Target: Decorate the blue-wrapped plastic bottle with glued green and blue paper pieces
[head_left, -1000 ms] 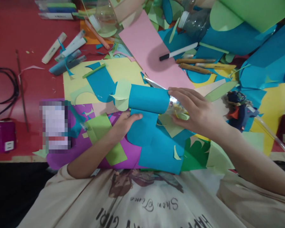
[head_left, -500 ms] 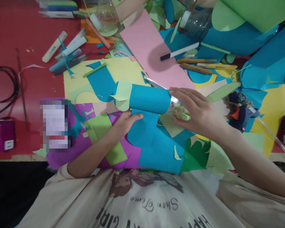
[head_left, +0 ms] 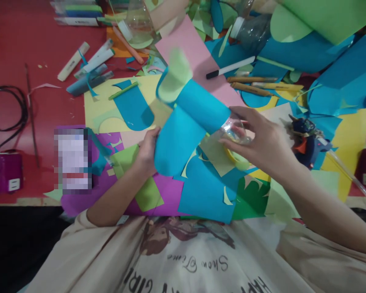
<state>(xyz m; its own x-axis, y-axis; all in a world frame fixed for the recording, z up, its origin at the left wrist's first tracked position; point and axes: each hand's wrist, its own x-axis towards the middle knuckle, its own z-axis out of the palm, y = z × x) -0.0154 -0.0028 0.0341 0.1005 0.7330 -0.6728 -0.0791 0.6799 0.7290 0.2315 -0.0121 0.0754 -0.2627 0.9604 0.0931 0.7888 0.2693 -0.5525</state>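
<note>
A clear plastic bottle wrapped in a blue paper band is tilted, its bare end toward my right hand. My right hand is closed around that end, thumb below and fingers above. A rounded blue paper flap sticks out from the wrapped body toward me. At the flap's left edge, my left hand grips it, with most fingers hidden behind the paper. A pale green paper piece, blurred, sits at the far end over a blue rounded piece.
Paper sheets and offcuts cover the red table. A phone lies left, near several markers. A black-capped white pen rests on pink paper. A dark glue gun lies right; another bottle stands behind.
The wrapped bottle has turned, its green-covered end swinging up and away from me. The blue flap has lifted, and my left hand has shifted left to its edge. The scissors blade is now hidden.
</note>
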